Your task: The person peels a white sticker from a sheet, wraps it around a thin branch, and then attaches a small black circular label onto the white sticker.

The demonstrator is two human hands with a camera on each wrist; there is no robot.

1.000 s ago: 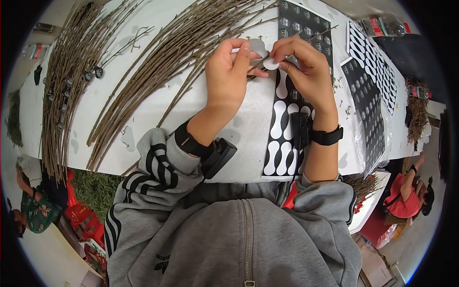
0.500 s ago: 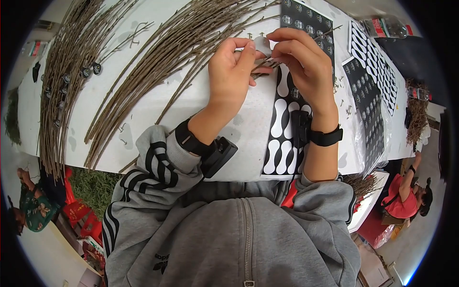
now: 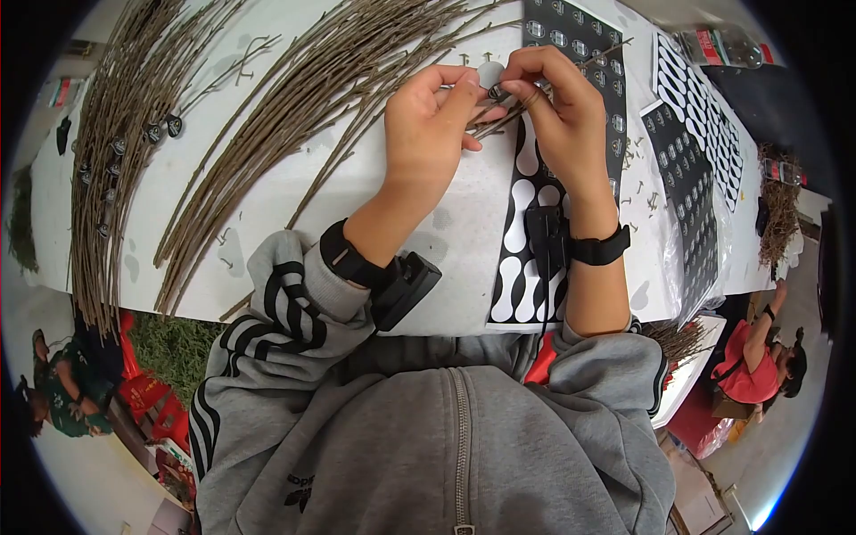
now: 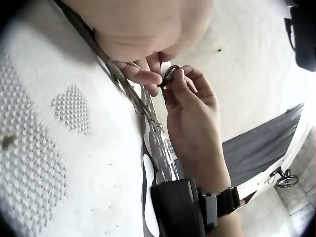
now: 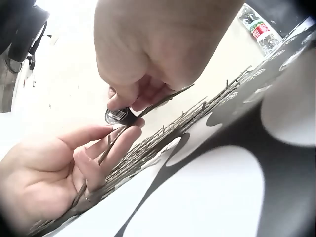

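Observation:
A sticker label [image 5: 117,116] with rounded ends, black and printed with a barcode, is wrapped about a thin twig [image 5: 112,142]. In the head view its pale round end [image 3: 489,75] stands up between the fingertips. My left hand [image 3: 428,120] holds the twig, which runs across its fingers, with thumb and forefinger at the label. From the other side my right hand [image 3: 566,111] pinches the label between thumb and forefinger. The right wrist view shows the thumb on the label's edge, while the other right fingers are partly hidden behind the palm.
A large bundle of twigs [image 3: 294,116] lies left of the hands; farther left another bundle [image 3: 98,205] carries black round labels. Sticker sheets [image 3: 510,290] lie under the right arm and more sheets [image 3: 682,178] at the right. A plastic bottle [image 3: 727,46] lies at the back right.
My right hand has lifted off and come back to the label, turning its lower end round the twig. The label's dark printed face now shows at the right thumb. The left hand has barely moved.

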